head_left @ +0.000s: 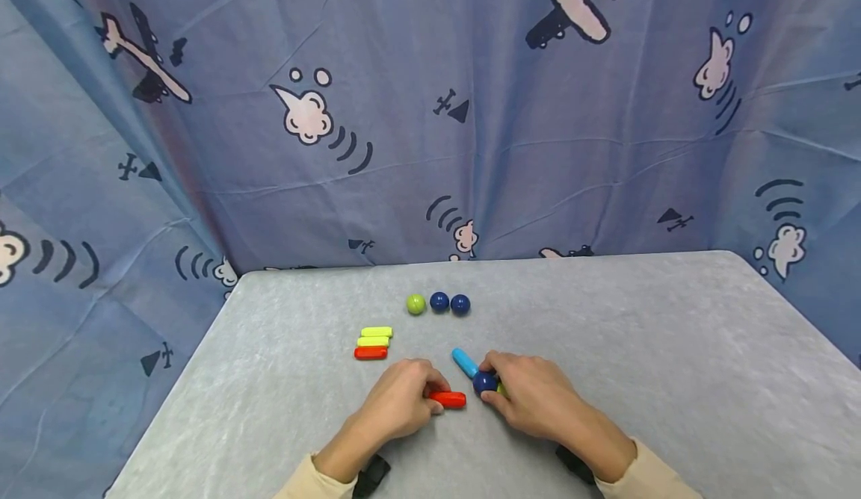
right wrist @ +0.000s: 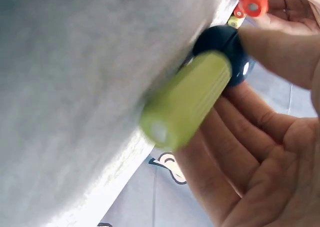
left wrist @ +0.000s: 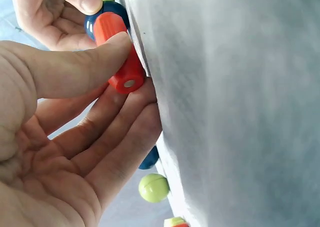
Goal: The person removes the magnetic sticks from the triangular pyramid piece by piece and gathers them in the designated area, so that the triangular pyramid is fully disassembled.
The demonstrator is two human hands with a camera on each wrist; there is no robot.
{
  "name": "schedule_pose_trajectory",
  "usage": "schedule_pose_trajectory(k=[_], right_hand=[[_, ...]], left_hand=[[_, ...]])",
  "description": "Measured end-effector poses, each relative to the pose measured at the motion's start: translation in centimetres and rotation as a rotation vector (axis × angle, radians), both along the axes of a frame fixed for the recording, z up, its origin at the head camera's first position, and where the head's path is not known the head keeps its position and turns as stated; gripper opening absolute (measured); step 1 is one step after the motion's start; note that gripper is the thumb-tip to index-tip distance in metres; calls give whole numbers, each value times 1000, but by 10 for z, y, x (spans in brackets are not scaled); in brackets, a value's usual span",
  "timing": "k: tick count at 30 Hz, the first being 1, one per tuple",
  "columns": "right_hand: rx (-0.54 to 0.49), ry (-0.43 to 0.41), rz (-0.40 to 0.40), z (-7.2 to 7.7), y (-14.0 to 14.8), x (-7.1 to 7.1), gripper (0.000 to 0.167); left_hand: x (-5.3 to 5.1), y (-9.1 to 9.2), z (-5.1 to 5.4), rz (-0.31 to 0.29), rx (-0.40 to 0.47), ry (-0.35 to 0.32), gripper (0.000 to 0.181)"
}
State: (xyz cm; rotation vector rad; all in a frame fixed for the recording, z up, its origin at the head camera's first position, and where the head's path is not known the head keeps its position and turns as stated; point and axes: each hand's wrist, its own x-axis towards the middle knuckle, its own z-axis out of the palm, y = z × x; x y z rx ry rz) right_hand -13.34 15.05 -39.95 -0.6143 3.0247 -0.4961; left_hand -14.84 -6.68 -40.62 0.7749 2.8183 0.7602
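My left hand (head_left: 403,398) pinches a red rod (head_left: 454,400) between thumb and fingers, low over the table; in the left wrist view a small silvery disc shows in its near end. To its right, my right hand (head_left: 538,396) grips a dark blue ball (head_left: 484,383) between thumb and fingers. A light blue rod (head_left: 464,362) extends from that ball toward the back left. On the ball's other side is a yellow-green rod (right wrist: 187,102), mostly hidden by the hand in the head view. The red rod's tip is close to the ball; whether they touch I cannot tell.
Behind the hands sit a green ball (head_left: 415,304) and two dark blue balls (head_left: 439,302) in a row. Left of them lie two yellow rods (head_left: 377,332) and a red rod (head_left: 371,353), side by side. A patterned blue curtain (head_left: 403,110) hangs behind the grey table (head_left: 673,335).
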Motion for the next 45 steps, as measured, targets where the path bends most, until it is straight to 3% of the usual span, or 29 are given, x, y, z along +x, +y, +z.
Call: schedule_pose_trajectory(k=[10, 25, 37, 45], right_hand=[[-3, -45, -41, 1, -1, -1, 26], [-19, -7, -24, -1, -1, 1, 25], [-26, 27, -18, -1, 2, 2, 25], [-24, 26, -19, -1, 1, 2, 25]], left_hand=[[0, -5, -1, 13, 33, -9, 15], [-2, -18, 3, 41, 0, -17, 15], [-16, -47, 10, 170, 37, -28, 20], [-27, -65, 9, 276, 30, -29, 21]])
